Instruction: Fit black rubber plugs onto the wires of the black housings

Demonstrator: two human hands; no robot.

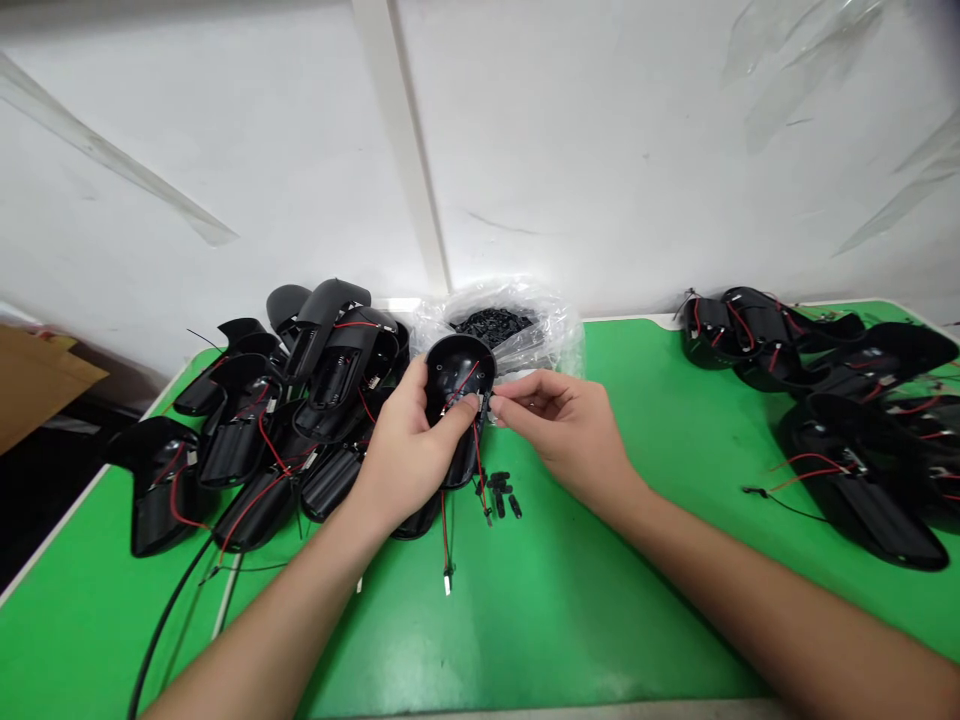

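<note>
The person's left hand (405, 450) is curled firmly around a black plastic housing (457, 375), which it holds up off the table with its round, bowl-like end facing the camera. Red wires (478, 465) run across the inside of the housing and hang down to the green mat (570, 600). The right hand (562, 425) is nearly closed beside it, its fingertips (499, 408) pinched at the housing's edge; whether they grip the housing or something tiny, I cannot tell. Small black pieces (499, 492) lie on the mat just below. Behind the hands sits a clear plastic bag (525, 325) of black parts, against a white wall (225, 150). Heaps of similar wired housings lie to the left (255, 420) and right (847, 430), and a black cable (169, 620) crosses the mat's left side.
</note>
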